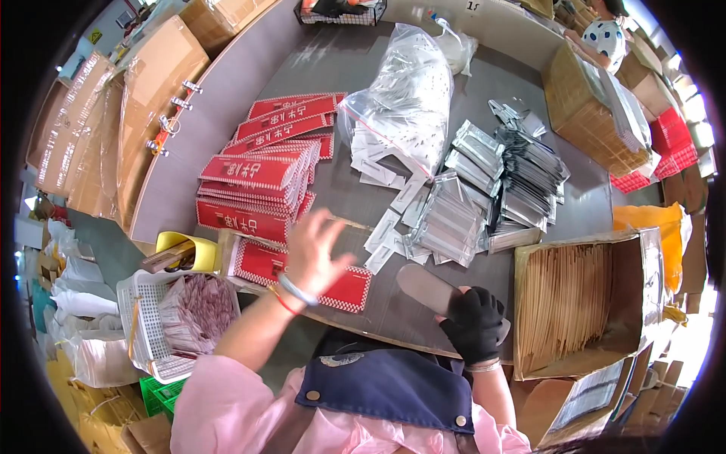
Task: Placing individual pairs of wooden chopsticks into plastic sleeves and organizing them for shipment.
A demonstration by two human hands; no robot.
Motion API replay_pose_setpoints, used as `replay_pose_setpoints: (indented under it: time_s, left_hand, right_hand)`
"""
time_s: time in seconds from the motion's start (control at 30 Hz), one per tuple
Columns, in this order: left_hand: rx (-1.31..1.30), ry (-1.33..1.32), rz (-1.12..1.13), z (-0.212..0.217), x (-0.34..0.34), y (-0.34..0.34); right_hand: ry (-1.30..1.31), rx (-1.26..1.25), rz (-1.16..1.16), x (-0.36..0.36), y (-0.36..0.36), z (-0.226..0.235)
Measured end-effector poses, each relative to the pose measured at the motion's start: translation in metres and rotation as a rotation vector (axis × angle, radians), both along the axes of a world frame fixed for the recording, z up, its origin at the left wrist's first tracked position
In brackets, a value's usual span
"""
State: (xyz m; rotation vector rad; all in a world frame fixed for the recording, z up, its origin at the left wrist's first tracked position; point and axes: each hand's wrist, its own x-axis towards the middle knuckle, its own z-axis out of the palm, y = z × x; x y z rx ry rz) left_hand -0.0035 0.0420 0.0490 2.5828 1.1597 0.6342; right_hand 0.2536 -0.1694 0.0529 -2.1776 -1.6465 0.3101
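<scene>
While the left hand [314,253], slightly blurred, is released with its fingers spread over the front red packet [344,290], the right hand [476,321], in a black fingerless glove, is clenched around a flat grey plate [425,286] whose rounded ends stick out on either side. I cannot tell whether the left hand touches the packet, which lies flat at the table's near edge. Large white characters and a white checkered border mark it, as they do the stacked red packets [253,170] beyond. Grey tabletop [336,193] shows between these stacks and the white paper slips [386,231], with more around the plate. The slips trail from a crinkled clear plastic bag [408,91] with a red line along its mouth. Beside them lie shiny, flat, see-through sachets [450,219]. An open cardboard box [590,368], packed with thin brown upright sheets [567,295], bounds the right hand's side.
</scene>
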Motion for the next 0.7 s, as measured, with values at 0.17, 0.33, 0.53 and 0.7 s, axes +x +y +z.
replay_pose_setpoints:
  time_s: [0.17, 0.33, 0.53, 0.7]
  left_hand:
    - [-0.199, 0.107, 0.143, -0.054, 0.008, -0.058]
    - [-0.237, -0.021, 0.101, -0.066, -0.001, -0.057]
    - [-0.253, 0.033, 0.072, -0.055, 0.007, -0.050]
    - [-0.157, -0.083, 0.048, -0.057, 0.041, -0.021]
  right_hand:
    - [-0.037, -0.047, 0.087, -0.013, 0.008, 0.006]
    - [-0.003, -0.123, 0.179, -0.020, 0.012, 0.012]
    - [0.081, -0.022, 0.243, -0.060, 0.046, -0.031]
    - [0.072, 0.109, 0.166, -0.043, 0.045, -0.029]
